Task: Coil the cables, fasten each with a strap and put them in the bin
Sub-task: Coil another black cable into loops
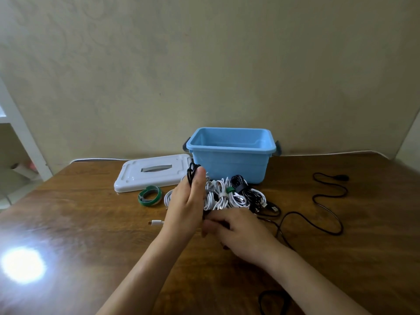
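My left hand (186,203) is raised upright over the table with loops of a black cable (192,172) wound around it, the coil showing above the thumb. My right hand (236,230) sits just below and to the right, blurred, pinching the same black cable where it leaves the coil. The cable's loose length (327,210) snakes across the table to the right. Behind my hands lies a pile of coiled white and black cables (234,194), some bound with straps. The blue bin (230,153) stands open at the back.
The bin's white lid (152,172) lies flat left of the bin. A green roll of strap tape (150,196) sits in front of the lid. A white plug (156,222) lies left of my left wrist. Another black cable loop (272,301) lies near the front edge.
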`<state>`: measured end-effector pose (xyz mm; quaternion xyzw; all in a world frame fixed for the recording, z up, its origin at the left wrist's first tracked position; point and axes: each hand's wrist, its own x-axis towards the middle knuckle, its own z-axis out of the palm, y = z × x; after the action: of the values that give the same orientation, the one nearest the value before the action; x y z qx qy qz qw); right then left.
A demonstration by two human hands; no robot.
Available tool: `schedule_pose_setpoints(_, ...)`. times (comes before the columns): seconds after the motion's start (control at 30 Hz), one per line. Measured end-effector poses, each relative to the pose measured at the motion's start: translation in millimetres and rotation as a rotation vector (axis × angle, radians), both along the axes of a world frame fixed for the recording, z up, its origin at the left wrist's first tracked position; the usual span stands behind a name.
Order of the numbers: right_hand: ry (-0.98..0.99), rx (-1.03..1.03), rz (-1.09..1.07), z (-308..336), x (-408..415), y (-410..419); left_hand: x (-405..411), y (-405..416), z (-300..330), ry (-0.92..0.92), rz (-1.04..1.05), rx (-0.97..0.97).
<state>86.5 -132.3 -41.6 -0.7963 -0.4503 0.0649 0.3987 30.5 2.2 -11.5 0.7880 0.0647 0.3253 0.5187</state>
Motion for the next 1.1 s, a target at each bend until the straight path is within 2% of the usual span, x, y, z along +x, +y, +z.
schedule_pose_setpoints(0.07,-0.004,-0.001,0.004,0,-2,2,1,-3,0,-0.029,-0.060,-0.084)
schedule_pose_setpoints(0.2,-0.018,-0.033,0.016,-1,2,3,1,-6,0,-0.055,-0.124,-0.134)
schedule_pose_setpoints(0.3,-0.029,-0.056,0.032,-4,6,2,-1,-10,2,-0.041,-0.212,-0.266)
schedule_pose_setpoints(0.47,-0.108,-0.165,0.093,3,8,-3,-3,-3,5,0.040,-0.280,-0.246)
schedule_pose_setpoints(0.63,-0.261,-0.209,-0.073,14,34,-21,-8,18,11,0.128,-0.315,-0.272)
schedule_pose_setpoints(0.77,-0.344,-0.093,-0.207,17,37,-29,-6,11,8,0.174,-0.292,-0.113)
schedule_pose_setpoints(0.87,-0.242,0.062,-0.218,17,33,-27,-3,6,1,0.191,-0.170,0.164)
schedule_pose_setpoints(0.97,-0.155,0.169,-0.174,18,31,-24,-1,4,-4,0.197,-0.136,0.276)
schedule_pose_setpoints(1.1,-0.134,0.163,-0.156,17,30,-21,1,-3,-6,0.234,-0.119,0.376)
